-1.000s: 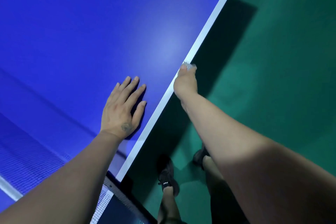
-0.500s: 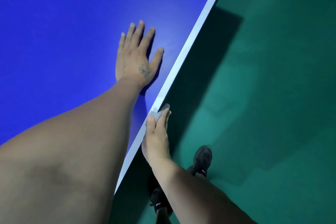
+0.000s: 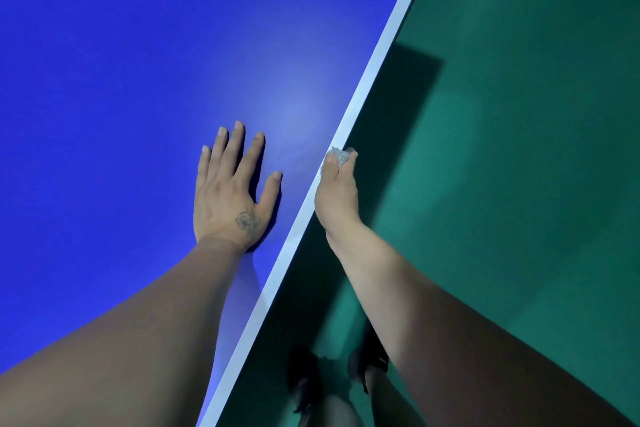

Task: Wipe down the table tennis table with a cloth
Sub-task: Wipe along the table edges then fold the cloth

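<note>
The blue table tennis table (image 3: 138, 62) fills the left of the view, and its white side edge (image 3: 381, 45) runs diagonally from top right to bottom centre. My left hand (image 3: 230, 194) lies flat on the blue top, fingers spread, close to that edge. My right hand (image 3: 336, 191) sits at the table's side edge and grips a small whitish cloth (image 3: 339, 156) between thumb and fingers, pressed against the rim. Most of the cloth is hidden inside the hand.
Green floor (image 3: 519, 149) lies to the right of the table, with the table's dark shadow beside the edge. My two feet in dark shoes (image 3: 367, 357) stand on the floor at the bottom, close under the rim.
My right hand with the cloth has slid forward along the table's edge, away from me. My left hand stays flat on the blue top, now level with the right hand.
</note>
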`<move>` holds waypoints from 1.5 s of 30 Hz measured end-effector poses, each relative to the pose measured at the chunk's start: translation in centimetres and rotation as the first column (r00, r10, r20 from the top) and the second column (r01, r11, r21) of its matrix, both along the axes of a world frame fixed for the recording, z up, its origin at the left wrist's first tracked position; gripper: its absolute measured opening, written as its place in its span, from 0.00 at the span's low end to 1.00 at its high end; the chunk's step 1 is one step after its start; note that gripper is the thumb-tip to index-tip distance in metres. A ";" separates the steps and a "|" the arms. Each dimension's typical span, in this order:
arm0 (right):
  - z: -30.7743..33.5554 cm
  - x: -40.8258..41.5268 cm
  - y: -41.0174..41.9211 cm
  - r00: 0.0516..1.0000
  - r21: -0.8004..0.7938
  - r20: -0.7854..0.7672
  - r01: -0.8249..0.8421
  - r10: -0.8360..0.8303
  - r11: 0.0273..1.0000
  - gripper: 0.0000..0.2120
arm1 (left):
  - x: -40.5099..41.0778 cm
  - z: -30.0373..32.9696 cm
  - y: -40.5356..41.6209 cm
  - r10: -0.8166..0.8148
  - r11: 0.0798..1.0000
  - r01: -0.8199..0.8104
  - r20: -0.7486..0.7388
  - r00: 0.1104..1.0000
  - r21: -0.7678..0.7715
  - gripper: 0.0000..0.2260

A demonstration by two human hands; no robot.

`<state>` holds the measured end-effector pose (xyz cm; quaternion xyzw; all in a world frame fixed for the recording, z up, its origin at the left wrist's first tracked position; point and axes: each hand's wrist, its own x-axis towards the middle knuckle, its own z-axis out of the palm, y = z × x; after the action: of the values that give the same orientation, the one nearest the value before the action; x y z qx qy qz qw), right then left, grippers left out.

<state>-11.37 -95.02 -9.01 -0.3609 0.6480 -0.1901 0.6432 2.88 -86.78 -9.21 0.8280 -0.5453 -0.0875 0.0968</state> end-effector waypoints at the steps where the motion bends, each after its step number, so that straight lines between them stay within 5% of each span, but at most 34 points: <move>1: 0.1 0.0 0.3 1.000 0.002 0.004 -0.002 0.002 1.000 0.26 | 0.0 0.0 0.1 -0.001 1.000 0.001 -0.001 1.000 0.000 0.29; 9: 0.6 -0.1 6.1 0.999 0.025 -0.026 -0.025 0.026 0.999 0.30 | 0.0 0.0 0.0 -0.010 1.000 0.010 -0.010 1.000 0.011 0.30; 14: 1.3 -0.3 2.1 0.985 0.096 -0.124 -0.109 0.120 0.989 0.29 | -0.1 0.0 -0.1 -0.004 1.000 0.004 -0.024 1.000 0.005 0.30; 23: 1.6 -0.1 -11.5 0.991 0.043 -0.132 -0.004 0.010 0.999 0.23 | 0.0 0.0 -0.3 -0.017 1.000 0.017 -0.030 0.999 -0.006 0.30; 37: 0.7 0.0 -8.5 0.984 0.149 -0.163 -0.045 0.069 0.988 0.29 | -0.6 0.5 -0.9 0.011 0.999 -0.013 -0.055 0.998 -0.042 0.28; 41: 0.7 -0.1 -13.5 0.980 0.125 -0.187 -0.047 0.070 0.991 0.29 | -0.7 1.3 -6.9 0.104 0.981 -0.122 -0.123 0.987 -0.150 0.24; 45: 0.5 -0.7 -21.1 0.974 0.067 -0.220 -0.038 0.052 0.997 0.27 | -0.8 1.5 -19.4 -0.061 0.960 0.021 -0.136 0.989 -0.278 0.21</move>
<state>-12.03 -116.14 -8.56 -0.3744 0.7128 -0.1138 0.5821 2.12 -106.15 -7.76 0.7865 -0.5610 -0.0719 0.2481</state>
